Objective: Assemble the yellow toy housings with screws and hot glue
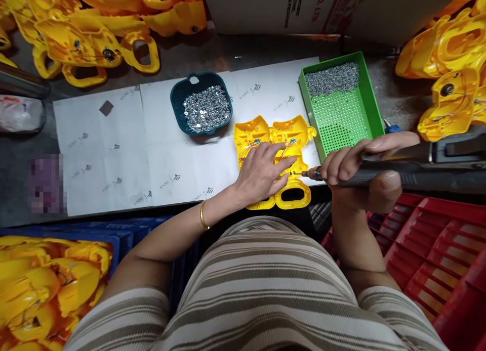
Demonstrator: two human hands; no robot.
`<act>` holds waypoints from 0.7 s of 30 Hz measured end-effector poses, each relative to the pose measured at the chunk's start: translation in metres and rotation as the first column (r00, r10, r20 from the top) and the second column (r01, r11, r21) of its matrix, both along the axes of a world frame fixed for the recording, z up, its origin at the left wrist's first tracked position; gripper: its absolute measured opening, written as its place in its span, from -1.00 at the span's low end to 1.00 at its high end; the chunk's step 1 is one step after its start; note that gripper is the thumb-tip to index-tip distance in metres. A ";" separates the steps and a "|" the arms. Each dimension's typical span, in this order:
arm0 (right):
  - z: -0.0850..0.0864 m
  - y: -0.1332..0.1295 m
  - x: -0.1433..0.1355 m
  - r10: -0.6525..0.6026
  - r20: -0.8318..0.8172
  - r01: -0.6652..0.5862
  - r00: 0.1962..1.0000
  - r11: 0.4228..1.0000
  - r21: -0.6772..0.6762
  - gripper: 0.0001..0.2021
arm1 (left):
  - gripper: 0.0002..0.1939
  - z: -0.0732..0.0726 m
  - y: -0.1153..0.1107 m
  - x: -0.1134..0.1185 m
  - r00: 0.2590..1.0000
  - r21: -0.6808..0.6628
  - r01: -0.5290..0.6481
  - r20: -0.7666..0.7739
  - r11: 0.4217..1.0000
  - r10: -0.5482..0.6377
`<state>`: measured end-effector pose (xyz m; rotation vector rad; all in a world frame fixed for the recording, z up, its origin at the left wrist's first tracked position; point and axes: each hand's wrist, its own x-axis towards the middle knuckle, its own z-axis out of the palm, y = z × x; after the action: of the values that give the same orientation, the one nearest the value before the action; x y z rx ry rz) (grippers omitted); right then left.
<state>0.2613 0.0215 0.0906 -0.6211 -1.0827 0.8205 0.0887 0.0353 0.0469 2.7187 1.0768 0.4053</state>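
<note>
On white sheeting (159,154), resting splayed left hand (261,173) across two front-to-back yellow shells (301,151), handles (293,206) bodyward. Gripping one screwdriver (417,165) in right hand (364,171).

Yel. shells (298,154); grn tray (336,113); dk teal bowl (178,100); brn/wht shirt (273,290) (striped, uneven widths).

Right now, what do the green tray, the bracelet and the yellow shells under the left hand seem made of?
Green tray: probably plastic, satin, with a regular moulded grid of holes. Bracelet: likely metal, polished, showing golden glints. Yellow shells: apparently plastic, slightly glossy, with moulded edges.
</note>
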 end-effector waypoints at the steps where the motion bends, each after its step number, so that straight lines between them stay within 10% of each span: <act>1: 0.000 -0.001 0.002 0.009 0.014 -0.009 1.000 1.000 -0.007 -0.81 | -0.69 -0.001 -0.002 -0.001 0.999 0.012 0.013 0.035 1.000 -0.014; 21: 0.004 -0.015 0.001 0.182 -0.047 -0.184 0.982 0.982 -0.032 -0.82 | -0.78 -0.018 -0.025 0.003 0.907 -0.085 0.025 0.421 0.996 0.013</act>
<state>0.2618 0.0066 0.0944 -0.5365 -1.0982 1.0107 0.0914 0.0102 0.0294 2.3940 0.9368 0.8746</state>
